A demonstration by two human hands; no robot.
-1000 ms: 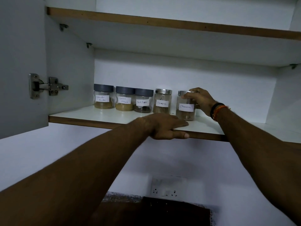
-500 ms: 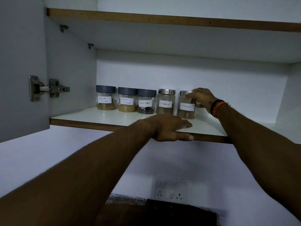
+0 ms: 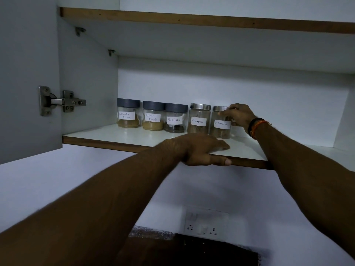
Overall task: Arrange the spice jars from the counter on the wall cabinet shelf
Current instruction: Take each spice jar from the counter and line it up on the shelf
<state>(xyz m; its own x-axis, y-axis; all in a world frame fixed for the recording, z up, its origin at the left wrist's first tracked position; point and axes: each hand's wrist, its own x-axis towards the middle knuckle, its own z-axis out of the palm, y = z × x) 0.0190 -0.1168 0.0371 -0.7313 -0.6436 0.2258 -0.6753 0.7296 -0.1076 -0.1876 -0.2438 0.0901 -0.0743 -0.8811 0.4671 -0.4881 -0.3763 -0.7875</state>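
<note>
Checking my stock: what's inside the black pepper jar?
The Black Pepper jar holds a shallow dark layer at the bottom, clear glass above. Its label covers the middle, and the grey lid hides the top.

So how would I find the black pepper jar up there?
Look on the white cabinet shelf, at the row of five jars. The black pepper jar stands in the middle, third from the left: grey lid like its left neighbours, but with dark contents.
</note>
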